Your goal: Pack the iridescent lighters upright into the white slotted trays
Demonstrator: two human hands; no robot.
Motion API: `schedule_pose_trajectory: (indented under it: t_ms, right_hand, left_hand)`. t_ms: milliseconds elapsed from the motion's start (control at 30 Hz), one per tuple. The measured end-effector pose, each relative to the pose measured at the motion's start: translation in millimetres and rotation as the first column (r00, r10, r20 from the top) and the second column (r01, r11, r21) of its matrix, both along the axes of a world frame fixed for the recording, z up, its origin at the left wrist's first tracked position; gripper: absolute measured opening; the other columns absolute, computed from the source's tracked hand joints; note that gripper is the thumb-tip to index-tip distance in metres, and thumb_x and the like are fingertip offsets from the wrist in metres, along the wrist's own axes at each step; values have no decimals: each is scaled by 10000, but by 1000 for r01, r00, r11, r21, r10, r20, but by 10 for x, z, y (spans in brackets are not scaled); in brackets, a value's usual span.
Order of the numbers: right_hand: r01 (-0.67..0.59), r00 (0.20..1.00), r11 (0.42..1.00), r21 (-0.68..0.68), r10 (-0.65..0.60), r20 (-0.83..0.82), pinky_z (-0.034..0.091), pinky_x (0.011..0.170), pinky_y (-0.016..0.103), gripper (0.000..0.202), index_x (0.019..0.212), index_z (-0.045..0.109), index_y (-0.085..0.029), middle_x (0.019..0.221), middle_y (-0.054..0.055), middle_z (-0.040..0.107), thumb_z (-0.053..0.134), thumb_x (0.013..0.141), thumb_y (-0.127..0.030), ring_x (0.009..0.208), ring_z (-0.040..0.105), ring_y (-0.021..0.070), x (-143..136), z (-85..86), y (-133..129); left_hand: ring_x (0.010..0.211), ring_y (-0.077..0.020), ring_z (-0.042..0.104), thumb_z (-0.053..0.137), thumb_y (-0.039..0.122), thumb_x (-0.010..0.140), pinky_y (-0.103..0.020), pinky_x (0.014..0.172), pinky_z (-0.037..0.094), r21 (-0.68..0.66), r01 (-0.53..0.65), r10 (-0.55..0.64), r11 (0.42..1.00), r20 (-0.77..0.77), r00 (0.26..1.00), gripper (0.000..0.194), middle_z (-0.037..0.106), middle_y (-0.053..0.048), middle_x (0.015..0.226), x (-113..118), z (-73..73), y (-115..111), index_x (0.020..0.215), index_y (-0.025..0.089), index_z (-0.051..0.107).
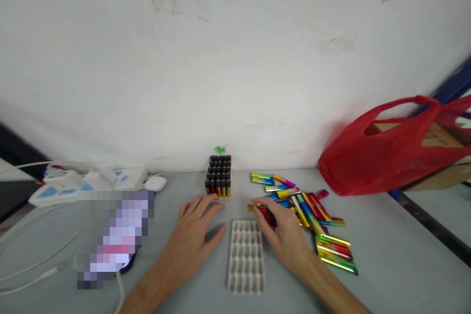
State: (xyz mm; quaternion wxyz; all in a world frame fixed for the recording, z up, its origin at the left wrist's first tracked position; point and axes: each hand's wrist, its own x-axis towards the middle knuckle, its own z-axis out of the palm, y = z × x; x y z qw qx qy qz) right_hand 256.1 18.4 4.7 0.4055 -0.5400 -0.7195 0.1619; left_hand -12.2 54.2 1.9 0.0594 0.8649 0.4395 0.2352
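My left hand [198,228] rests over the table with its fingers apart and holds nothing; its fingertips lie at the front of a block of upright slim tubes [220,176] with black tops and shiny red and gold sides. Whether they touch the block I cannot tell. My right hand [281,228] pinches a shiny red-and-gold tube with a dark end [264,212]; its fingers partly hide it. Between the hands lies a pale moulded tray [246,257] with rows of long hollows. Right beside my right hand is a loose pile of metallic, many-coloured tubes [312,211].
A red plastic bag [375,157] with a cardboard box stands at the right against the wall. At the left are a white power strip [88,186] with plugs, a phone-like, pixelated object [117,235] and white cables [44,274]. The wall [235,68] closes off the back.
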Motion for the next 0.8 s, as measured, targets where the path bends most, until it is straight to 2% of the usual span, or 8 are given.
schedule_pose_trajectory:
  t_ms: [333, 800]
  right_hand:
    - [1, 1000, 1000, 16, -1, -16, 600, 800, 346, 245, 1291, 756, -236, 1013, 50, 878, 579, 1135, -304, 852, 836, 247, 2, 17, -5]
    - [9, 1000, 1000, 19, -9, -11, 594, 780, 348, 238, 1279, 750, -232, 992, 53, 878, 572, 1138, -305, 824, 834, 250, -1, 46, -10]
  left_hand:
    - [1372, -380, 619, 724, 303, 1048, -592, 1108, 505, -1, -11, 11, 1000, 14, 1000, 313, 669, -123, 1506, 48, -55, -8, 1358, 272, 694]
    - [1345, -395, 637, 708, 333, 1047, -594, 1082, 523, 13, -28, 28, 1000, 16, 999, 297, 675, -120, 1470, 91, -49, -13, 1339, 275, 712]
